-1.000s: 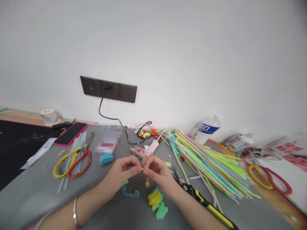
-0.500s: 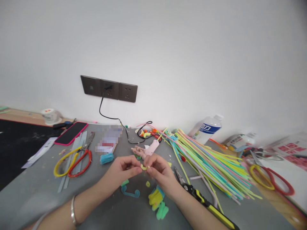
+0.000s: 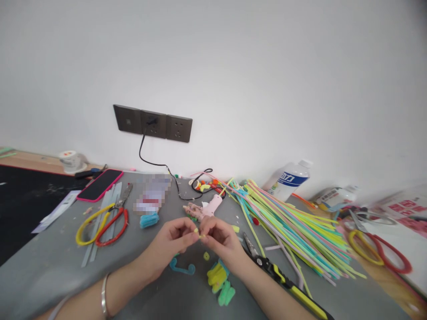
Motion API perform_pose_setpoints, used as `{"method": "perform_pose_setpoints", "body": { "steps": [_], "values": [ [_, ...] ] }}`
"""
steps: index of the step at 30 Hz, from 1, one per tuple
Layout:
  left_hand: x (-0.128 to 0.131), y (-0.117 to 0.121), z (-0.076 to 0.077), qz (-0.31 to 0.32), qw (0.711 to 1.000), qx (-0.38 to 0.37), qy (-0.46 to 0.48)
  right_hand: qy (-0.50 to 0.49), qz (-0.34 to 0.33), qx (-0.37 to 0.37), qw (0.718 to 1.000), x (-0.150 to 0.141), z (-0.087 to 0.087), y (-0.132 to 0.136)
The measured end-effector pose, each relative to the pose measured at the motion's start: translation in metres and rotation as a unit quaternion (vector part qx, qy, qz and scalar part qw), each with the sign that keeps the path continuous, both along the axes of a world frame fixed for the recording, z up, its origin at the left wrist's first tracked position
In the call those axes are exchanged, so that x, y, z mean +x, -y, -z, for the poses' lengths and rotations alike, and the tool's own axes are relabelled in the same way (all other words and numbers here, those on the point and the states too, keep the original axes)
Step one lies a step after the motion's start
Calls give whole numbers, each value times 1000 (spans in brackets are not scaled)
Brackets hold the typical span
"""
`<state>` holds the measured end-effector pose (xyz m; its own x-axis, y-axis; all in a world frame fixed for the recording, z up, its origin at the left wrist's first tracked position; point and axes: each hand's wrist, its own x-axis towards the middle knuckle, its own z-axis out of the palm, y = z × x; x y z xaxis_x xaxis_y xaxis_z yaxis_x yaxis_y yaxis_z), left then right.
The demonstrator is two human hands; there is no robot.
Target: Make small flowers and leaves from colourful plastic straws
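Note:
My left hand (image 3: pixel 174 240) and my right hand (image 3: pixel 223 241) meet above the grey table, fingertips pinched on a short piece of yellow pipe cleaner (image 3: pixel 196 231). Only bits of it show between the fingers. Just behind them lies a pink glue gun (image 3: pixel 213 205), its tip end covered in brownish residue. Below my hands are a blue pipe cleaner with curled ends (image 3: pixel 182 267) and a small yellow coil (image 3: pixel 206 256). Folded yellow pipe cleaner (image 3: pixel 216 276) and folded green pipe cleaner (image 3: pixel 226 293) sit close to my right wrist.
On the right, a large bundle of pipe cleaners (image 3: pixel 293 226) spreads beside yellow-black pliers (image 3: pixel 276 273) and a white bottle (image 3: pixel 289 180). Red-and-yellow scissors (image 3: pixel 112 226), glue sticks (image 3: pixel 87 255) and a pink-edged phone (image 3: pixel 101 185) lie left. A black cord (image 3: pixel 151 164) runs from the wall socket.
The yellow piece showed as a curved arc between my fingertips; now my hands are slightly closer together and less of it shows. The view has shifted slightly.

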<state>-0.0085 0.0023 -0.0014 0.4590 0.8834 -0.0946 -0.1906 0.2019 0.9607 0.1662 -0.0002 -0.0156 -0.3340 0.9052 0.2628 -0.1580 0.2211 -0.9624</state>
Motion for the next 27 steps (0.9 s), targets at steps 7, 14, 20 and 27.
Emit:
{"method": "perform_pose_setpoints", "body": {
  "steps": [7,14,20,27],
  "values": [
    [-2,-2,-4,21,994,84,-61,-5,-35,-62,997,3,0,0],
    [-3,-2,3,-38,984,130,-119,-1,-24,-112,993,3,-1,-1],
    [-2,-3,-1,-9,986,129,-105,-3,-53,-109,993,3,-4,-1],
    [-10,-6,-12,78,958,202,-188,54,-129,-156,978,12,-6,-2]
  ]
}}
